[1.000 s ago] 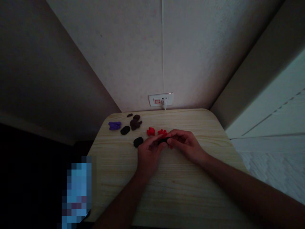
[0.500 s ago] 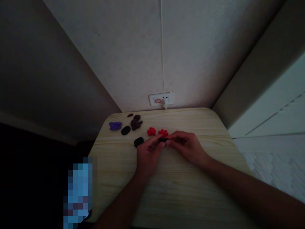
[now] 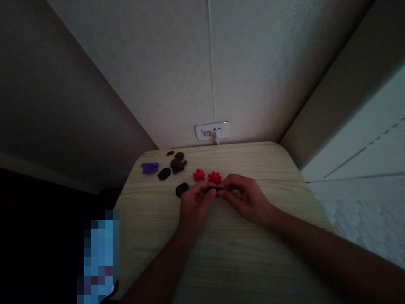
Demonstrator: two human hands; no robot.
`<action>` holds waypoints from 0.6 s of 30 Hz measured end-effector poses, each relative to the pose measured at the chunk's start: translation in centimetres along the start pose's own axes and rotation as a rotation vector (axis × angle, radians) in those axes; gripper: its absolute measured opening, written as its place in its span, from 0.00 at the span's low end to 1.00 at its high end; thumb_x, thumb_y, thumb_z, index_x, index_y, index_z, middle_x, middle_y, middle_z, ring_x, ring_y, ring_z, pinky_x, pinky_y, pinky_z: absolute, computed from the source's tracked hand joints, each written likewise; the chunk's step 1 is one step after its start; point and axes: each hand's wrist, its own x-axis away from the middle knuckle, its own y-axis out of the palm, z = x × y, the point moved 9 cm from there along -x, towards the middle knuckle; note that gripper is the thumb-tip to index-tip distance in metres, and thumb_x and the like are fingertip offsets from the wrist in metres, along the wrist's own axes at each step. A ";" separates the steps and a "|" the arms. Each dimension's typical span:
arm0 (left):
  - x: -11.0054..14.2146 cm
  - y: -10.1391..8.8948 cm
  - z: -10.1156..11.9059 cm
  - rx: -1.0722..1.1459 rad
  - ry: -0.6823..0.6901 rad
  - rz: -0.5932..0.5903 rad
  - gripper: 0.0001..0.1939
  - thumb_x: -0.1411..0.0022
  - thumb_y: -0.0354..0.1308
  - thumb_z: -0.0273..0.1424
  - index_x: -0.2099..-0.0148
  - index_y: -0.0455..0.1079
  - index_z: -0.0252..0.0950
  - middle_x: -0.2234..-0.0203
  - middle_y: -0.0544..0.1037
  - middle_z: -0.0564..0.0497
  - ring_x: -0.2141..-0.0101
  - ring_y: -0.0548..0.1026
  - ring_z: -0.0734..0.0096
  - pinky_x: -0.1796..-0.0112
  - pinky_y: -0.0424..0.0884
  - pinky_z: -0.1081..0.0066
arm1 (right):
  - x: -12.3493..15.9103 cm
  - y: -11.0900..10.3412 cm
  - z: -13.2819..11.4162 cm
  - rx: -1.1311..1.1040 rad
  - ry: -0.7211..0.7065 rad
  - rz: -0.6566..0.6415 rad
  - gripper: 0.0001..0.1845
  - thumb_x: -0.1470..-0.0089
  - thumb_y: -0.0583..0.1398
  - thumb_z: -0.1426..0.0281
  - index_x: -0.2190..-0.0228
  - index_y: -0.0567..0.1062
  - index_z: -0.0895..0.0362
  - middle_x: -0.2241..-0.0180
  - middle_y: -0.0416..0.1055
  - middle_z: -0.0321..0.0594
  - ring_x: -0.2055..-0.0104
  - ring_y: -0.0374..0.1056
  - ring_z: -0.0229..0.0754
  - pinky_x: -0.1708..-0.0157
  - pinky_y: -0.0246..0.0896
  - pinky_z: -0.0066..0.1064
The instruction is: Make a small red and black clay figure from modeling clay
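here, black piece (image 3: pixel 216 188) between both hands' fingers (image 3: pixel 212 192), near red pieces (image 3: pixel 214 177)

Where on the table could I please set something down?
Bare tabletop shows between the forearms, and between the right hand and the back-right corner. Crowded: the back left, with purple piece, brown pieces, black piece. Red pieces lie beyond the hands.

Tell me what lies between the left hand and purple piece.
In the head view, one black oval by the left hand, then another oval nearer the purple piece.
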 end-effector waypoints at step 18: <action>0.0 2.5 -2.5 0.483 -0.288 -0.092 0.11 0.51 0.75 0.32 0.65 0.80 0.33 0.71 0.79 0.49 0.72 0.74 0.74 0.69 0.70 0.73 | 0.3 0.8 1.9 -0.423 0.231 0.034 0.13 0.46 0.68 0.61 0.70 0.74 0.55 0.75 0.72 0.35 0.74 0.67 0.37 0.73 0.65 0.29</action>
